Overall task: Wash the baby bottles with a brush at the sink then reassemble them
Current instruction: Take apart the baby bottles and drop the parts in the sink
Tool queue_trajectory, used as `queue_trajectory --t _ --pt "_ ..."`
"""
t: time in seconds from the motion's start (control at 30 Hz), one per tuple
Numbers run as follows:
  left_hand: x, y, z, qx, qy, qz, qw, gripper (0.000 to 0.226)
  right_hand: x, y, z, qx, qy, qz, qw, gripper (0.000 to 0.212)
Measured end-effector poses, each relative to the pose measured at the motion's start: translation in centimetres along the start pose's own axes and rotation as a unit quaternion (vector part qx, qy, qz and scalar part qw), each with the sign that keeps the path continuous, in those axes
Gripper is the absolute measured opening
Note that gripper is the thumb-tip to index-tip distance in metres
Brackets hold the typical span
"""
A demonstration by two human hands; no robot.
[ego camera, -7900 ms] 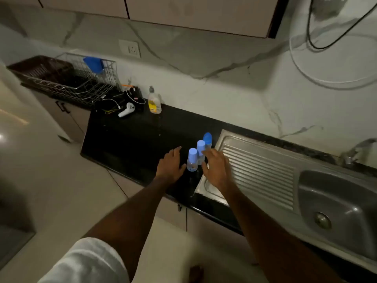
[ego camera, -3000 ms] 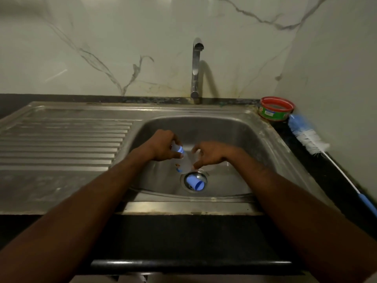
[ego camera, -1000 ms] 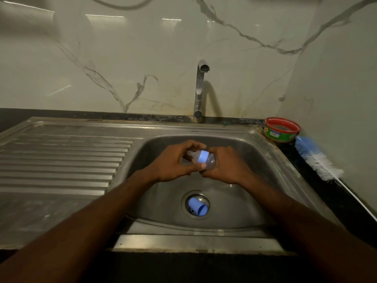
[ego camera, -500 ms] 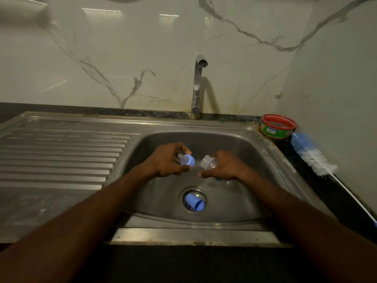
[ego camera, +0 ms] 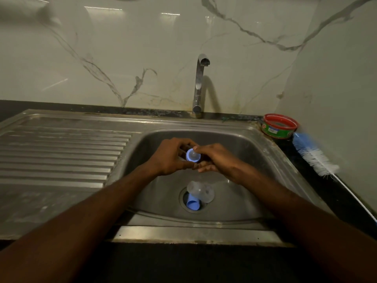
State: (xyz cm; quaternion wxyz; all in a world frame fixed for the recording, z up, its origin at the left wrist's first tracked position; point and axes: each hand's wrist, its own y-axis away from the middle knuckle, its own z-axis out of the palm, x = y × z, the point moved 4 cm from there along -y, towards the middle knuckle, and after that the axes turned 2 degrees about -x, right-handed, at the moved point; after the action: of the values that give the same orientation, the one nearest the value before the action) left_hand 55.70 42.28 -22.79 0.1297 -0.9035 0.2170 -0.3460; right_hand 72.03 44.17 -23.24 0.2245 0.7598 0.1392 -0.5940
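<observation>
- Left hand (ego camera: 171, 158) is gripping a small blue screw ring with a clear silicone teat (ego camera: 192, 155) — fingers curled round it, above the stainless steel sink basin (ego camera: 251, 152).
- Right hand (ego camera: 217, 159) is pinching the same ring-and-teat piece from the other side; thumb and fingers are touching it, both hands meeting over the basin middle.
- Clear plastic baby bottle body (ego camera: 201, 192) is lying on its side on the basin floor, partly over the drain.
- Blue plastic cap (ego camera: 192, 204) is sitting in the drain opening, just under the clear bottle.
- Chrome tap (ego camera: 199, 84) is standing behind the basin.
- Round red-rimmed green tub (ego camera: 279, 126) is sitting at the basin's back right corner.
- Blue-and-white bristle bottle brush (ego camera: 314, 156) is lying right of the basin — on the dark counter, beside the tub.
</observation>
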Motion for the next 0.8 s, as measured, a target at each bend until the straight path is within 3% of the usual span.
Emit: queue_trajectory --t 0.2,0.33,0.5,0.67,0.8 --pt "-0.5 -0.2 0.3 -0.013 0.069 -0.072 0.995 0.056 -0.1 -0.1 -0.8 0.037 -0.109 0.004 0.993 0.029" --pt "-0.5 -0.1 0.7 -0.023 0.165 -0.137 0.977 0.032 0.0 -0.2 -1.4 0.059 -0.140 0.018 0.988 0.026" --pt "0.0 0.0 0.8 -0.033 0.191 -0.149 0.970 0.031 -0.1 0.0 -1.1 0.030 -0.145 0.007 0.989 0.027" --pt "-0.7 -0.1 0.1 0.037 0.234 -0.173 0.956 0.029 -0.6 -0.1 -0.9 0.034 -0.140 -0.038 0.989 0.022" --pt "0.0 0.2 -0.5 0.066 0.254 -0.178 0.949 0.027 -0.6 -0.3 -0.6 0.026 -0.105 -0.053 0.993 0.031"
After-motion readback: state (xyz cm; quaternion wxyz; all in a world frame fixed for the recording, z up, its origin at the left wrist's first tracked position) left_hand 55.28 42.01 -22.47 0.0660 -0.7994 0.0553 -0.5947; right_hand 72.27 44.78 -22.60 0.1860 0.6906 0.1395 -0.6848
